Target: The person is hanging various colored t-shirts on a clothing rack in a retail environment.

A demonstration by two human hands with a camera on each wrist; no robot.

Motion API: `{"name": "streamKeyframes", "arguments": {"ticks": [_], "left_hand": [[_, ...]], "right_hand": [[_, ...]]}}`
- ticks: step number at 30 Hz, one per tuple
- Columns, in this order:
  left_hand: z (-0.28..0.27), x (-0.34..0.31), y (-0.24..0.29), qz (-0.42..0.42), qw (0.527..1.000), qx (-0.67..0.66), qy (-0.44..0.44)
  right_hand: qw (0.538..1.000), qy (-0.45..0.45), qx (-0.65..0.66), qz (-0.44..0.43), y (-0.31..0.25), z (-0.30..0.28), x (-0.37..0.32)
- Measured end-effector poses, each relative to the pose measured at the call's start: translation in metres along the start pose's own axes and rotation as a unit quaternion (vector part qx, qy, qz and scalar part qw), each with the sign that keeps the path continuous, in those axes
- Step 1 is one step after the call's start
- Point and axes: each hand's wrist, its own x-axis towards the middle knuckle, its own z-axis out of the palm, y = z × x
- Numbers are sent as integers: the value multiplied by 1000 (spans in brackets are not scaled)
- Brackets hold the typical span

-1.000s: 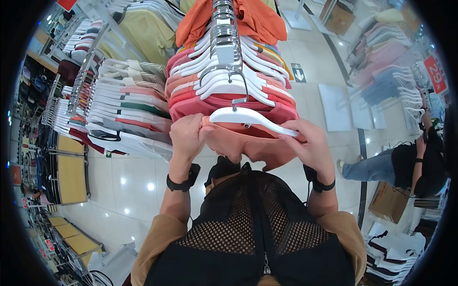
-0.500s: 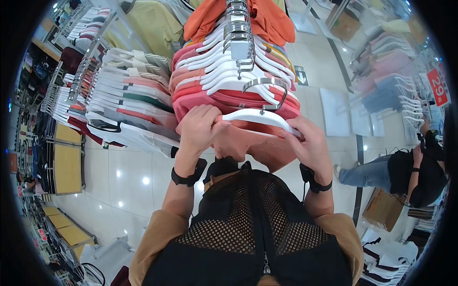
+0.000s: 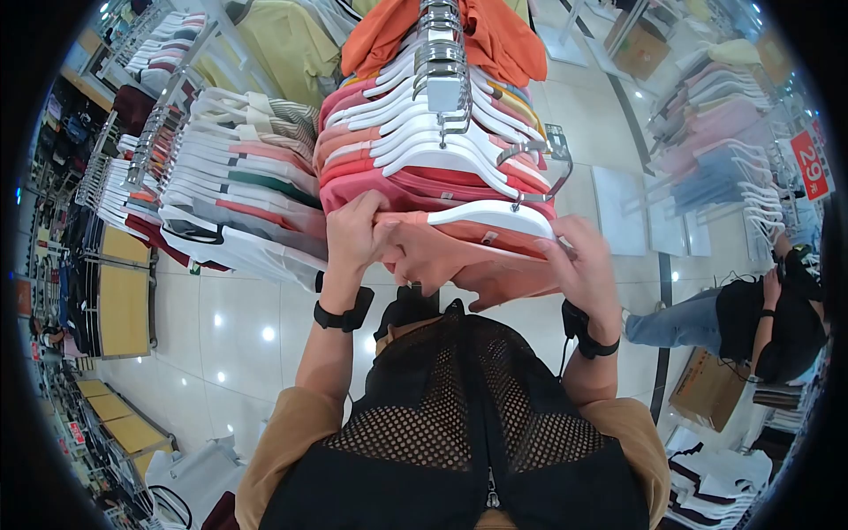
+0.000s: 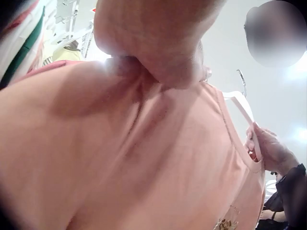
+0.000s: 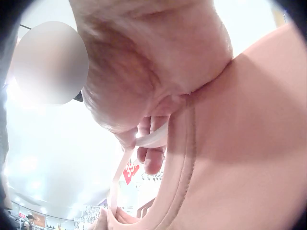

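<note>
A salmon-coloured shirt hangs spread between my two hands, in front of the rack. My left hand grips its left shoulder; in the left wrist view the cloth gathers in folds under that hand. A white hanger lies inside the neckline, its metal hook tipped to the right, off the rail. Its left end shows a short way from my left hand. With curled fingers my right hand holds the hanger by its right end at the neckline. The right wrist view shows those fingers beside the white hanger bar.
Pink, red and orange shirts on white hangers fill the rail just ahead. Another rack of shirts stands at left. On the right are a person in jeans, a cardboard box and a red price sign.
The hanger and its hook have moved right, away from my left hand, and the shirt's left shoulder now extends past the hanger's end. The view has also shifted slightly.
</note>
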Motion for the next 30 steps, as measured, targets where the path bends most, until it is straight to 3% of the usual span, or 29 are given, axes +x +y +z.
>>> {"name": "streamKeyframes", "arguments": {"ticks": [3, 7, 13, 15, 18, 22, 24, 26, 28, 30], "left_hand": [[-2, -12, -15, 0, 1000, -8, 9], [-7, -22, -30, 11, 999, -4, 30], [-12, -28, -27, -102, 994, 28, 15], [-9, -13, 5, 51, 983, 116, 134], [-4, 3, 51, 115, 985, 103, 73], [2, 5, 41, 96, 988, 114, 27], [0, 10, 40, 109, 989, 97, 20], [-2, 13, 44, 120, 989, 81, 11], [-1, 20, 54, -17, 997, -56, 45], [3, 42, 54, -11, 997, -39, 73]], "right_hand": [[999, -6, -26, -27, 6, -10, -1], [997, -57, 14, 54, 3, -18, -4], [994, -73, 46, 71, -3, -11, -3], [995, -66, 40, 62, -7, -8, 2], [996, -61, 54, 41, -19, 2, 8], [996, -53, 56, 34, -21, 8, 13], [992, -53, 56, 96, -18, 11, 13], [993, -49, 50, 92, -11, 13, 8], [994, -44, 45, 84, -5, 17, 9], [998, -10, 27, 58, -1, 21, 7]]}}
